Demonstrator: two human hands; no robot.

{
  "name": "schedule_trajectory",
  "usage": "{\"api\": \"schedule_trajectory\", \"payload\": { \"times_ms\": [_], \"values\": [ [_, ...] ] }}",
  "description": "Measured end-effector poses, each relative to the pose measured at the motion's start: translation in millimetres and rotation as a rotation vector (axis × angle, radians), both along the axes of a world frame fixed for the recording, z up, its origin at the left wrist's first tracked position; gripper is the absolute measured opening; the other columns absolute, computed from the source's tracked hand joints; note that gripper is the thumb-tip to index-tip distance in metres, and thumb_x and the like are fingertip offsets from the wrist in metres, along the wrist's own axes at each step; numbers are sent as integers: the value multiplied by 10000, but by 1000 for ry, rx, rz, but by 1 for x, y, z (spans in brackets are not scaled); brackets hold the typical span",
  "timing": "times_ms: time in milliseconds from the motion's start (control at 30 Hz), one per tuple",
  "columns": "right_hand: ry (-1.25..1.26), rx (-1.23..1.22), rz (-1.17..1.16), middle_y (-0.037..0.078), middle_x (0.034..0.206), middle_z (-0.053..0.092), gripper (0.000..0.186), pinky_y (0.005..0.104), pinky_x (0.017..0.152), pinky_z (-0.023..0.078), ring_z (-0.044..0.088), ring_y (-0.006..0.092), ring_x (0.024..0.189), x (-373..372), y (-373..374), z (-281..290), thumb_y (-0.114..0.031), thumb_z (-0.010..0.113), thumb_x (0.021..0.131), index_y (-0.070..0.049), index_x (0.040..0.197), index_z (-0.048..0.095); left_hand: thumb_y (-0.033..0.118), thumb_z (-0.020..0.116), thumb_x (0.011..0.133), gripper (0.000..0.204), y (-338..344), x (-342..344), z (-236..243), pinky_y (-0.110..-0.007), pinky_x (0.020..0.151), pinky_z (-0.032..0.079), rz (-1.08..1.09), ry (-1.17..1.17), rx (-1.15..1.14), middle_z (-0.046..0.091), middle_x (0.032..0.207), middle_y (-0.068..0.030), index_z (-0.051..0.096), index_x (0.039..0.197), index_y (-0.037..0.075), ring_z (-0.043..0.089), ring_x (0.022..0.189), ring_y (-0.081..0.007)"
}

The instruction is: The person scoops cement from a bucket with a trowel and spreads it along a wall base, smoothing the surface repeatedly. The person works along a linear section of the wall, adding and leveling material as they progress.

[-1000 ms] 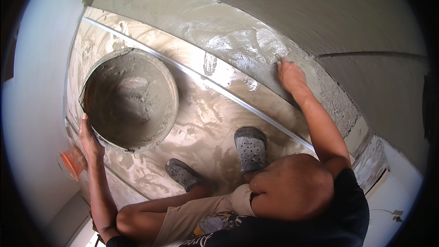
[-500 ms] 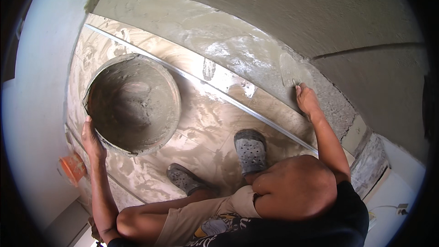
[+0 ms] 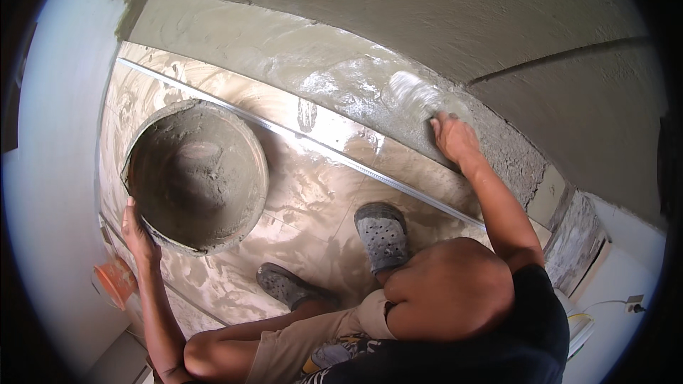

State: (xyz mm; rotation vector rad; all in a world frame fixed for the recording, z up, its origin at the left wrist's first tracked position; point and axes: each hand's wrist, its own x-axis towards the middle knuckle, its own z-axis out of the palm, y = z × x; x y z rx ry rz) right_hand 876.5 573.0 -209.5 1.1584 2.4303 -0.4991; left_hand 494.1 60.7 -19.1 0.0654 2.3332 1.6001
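Note:
My left hand (image 3: 137,231) is closed on the near left rim of a large round mortar tub (image 3: 260,171). Grey wet mortar (image 3: 203,178) coats its inside. Over the grey cement strip (image 3: 313,57) along the wall's foot, my right hand (image 3: 455,136) grips a trowel by its handle. Motion smears the trowel's blade (image 3: 413,91), which lies against the wet surface; my fingers hide most of the handle. Right of that hand, the cement looks rough and grainy (image 3: 509,153).
A long thin metal straightedge (image 3: 370,171) lies diagonally across the mortar-smeared tiles (image 3: 313,199). My two grey clogs (image 3: 382,238) stand near the tub. An orange bucket (image 3: 116,283) is at the left, by the white wall (image 3: 60,135). A grey plastered wall (image 3: 427,7) rises behind the strip.
My right hand and the trowel have swept left along the cement strip, and the blade is now blurred. My left hand keeps its hold on the tub. The whole view has shifted slightly.

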Motion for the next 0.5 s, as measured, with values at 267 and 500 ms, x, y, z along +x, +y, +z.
{"api": "schedule_trajectory", "payload": {
  "times_ms": [267,500],
  "values": [
    [48,-40,-250,341,1028,711,371,593,908,538,685,525,1011,87,8,-30,-336,492,1085,-11,1148,659,352,537,1115,474,6,-1,-5,-321,1012,511,6,46,-32,718,1246,-113,656,1310,-64,668,1113,-184],
    [-14,-63,-279,369,1016,700,398,594,918,532,676,543,1020,125,-1,-13,-320,508,1066,40,1106,671,377,526,1117,515,-1,0,-8,-333,1059,471,1,14,1,700,1284,-120,639,1336,-74,647,1150,-189]
  ]
}}
